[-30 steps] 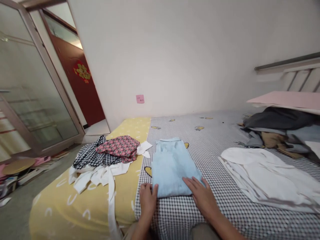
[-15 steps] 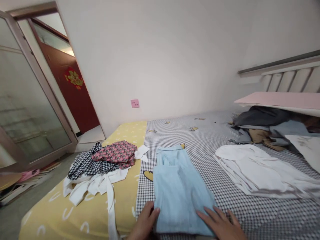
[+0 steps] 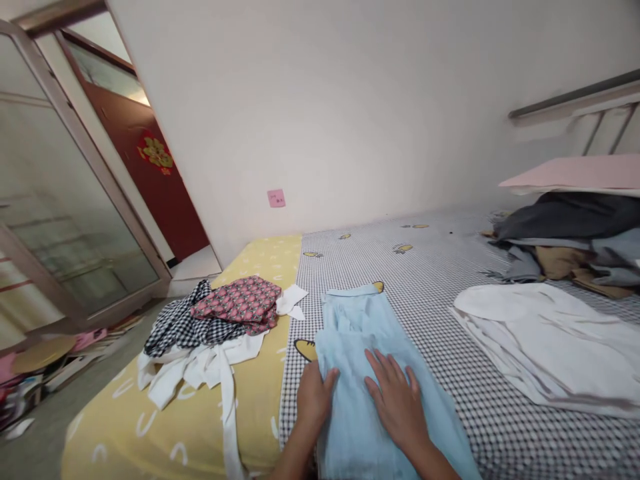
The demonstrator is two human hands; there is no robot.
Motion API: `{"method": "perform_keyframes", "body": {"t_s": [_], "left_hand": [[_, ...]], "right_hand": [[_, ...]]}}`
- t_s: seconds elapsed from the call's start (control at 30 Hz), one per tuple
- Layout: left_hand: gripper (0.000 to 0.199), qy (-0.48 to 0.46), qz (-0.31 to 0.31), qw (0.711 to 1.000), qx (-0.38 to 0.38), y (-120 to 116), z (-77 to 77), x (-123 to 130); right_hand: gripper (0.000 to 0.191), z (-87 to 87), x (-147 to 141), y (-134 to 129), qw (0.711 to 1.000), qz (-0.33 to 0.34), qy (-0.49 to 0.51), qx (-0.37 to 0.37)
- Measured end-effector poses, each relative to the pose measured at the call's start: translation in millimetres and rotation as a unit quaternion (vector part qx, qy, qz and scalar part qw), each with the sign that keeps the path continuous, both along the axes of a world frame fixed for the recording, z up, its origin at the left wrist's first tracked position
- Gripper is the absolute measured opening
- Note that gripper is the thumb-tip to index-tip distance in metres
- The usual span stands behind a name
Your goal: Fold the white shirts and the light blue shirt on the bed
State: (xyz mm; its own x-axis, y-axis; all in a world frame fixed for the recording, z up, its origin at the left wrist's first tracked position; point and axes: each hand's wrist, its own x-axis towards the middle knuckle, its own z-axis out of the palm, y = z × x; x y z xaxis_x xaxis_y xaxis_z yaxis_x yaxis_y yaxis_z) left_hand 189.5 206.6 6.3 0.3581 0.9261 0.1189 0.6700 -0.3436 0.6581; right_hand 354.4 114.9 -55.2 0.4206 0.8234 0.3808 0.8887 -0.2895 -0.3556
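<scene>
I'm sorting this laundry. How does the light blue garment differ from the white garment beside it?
The light blue garment lies long and narrow, while the white garment is broader and lies in loose layers. The left hand and right hand rest on the light blue garment; neither touches the white garment. Both garments lie on the checked bedsheet.
</scene>
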Motion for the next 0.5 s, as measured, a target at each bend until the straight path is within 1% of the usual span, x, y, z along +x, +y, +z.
{"method": "perform_keyframes", "body": {"t_s": [0.03, 0.1, 0.17, 0.2, 0.23, 0.27, 0.3, 0.33, 0.37, 0.4, 0.5], "left_hand": [[0.03, 0.001, 0.007, 1.0, 0.007, -0.6, 3.3, 4.1], [0.024, -0.008, 0.003, 0.999, 0.039, -4.1, 10.5, 11.7], [0.017, -0.063, -0.056, 0.994, 0.074, -7.6, 15.7, 18.7], [0.016, -0.123, -0.087, 0.987, 0.062, -7.7, 16.6, 22.1], [0.017, -0.194, -0.102, 0.975, 0.026, -6.2, 15.9, 25.3], [0.019, -0.265, -0.097, 0.959, -0.03, -2.8, 13.6, 28.4], [0.022, -0.32, -0.073, 0.94, -0.094, 2.5, 9.9, 31.2], [0.025, -0.357, -0.037, 0.921, -0.153, 9.2, 5.1, 33.6], [0.027, -0.373, -0.006, 0.906, -0.2, 17.0, -0.6, 35.5], [0.028, -0.374, 0.015, 0.898, -0.232, 25.0, -6.5, 36.5], [0.025, -0.358, 0.032, 0.883, -0.301, 45.9, -22.1, 35.4]], "right_hand": [[0.052, -8.7, 1.9, -0.6, 0.999, -0.006, 0.001, 0.035], [0.053, -15.8, 4.2, -2.5, 0.996, -0.029, 0.008, 0.089], [0.055, -11.2, 4.0, -4.6, 0.989, -0.06, 0.0, 0.134], [0.056, -6.2, 3.0, -5.7, 0.986, -0.069, -0.013, 0.153], [0.057, -0.5, 1.6, -6.7, 0.983, -0.07, -0.03, 0.165], [0.059, 4.9, 0.2, -7.3, 0.982, -0.062, -0.048, 0.171], [0.059, 9.4, -1.2, -7.4, 0.983, -0.045, -0.063, 0.167], [0.059, 12.4, -2.4, -6.8, 0.985, -0.023, -0.073, 0.154], [0.058, 13.8, -3.3, -5.6, 0.988, 0.0, -0.077, 0.134], [0.056, 13.8, -4.1, -3.9, 0.991, 0.019, -0.074, 0.111], [0.052, 9.3, -5.4, 2.5, 0.997, 0.047, -0.042, 0.053]]}}
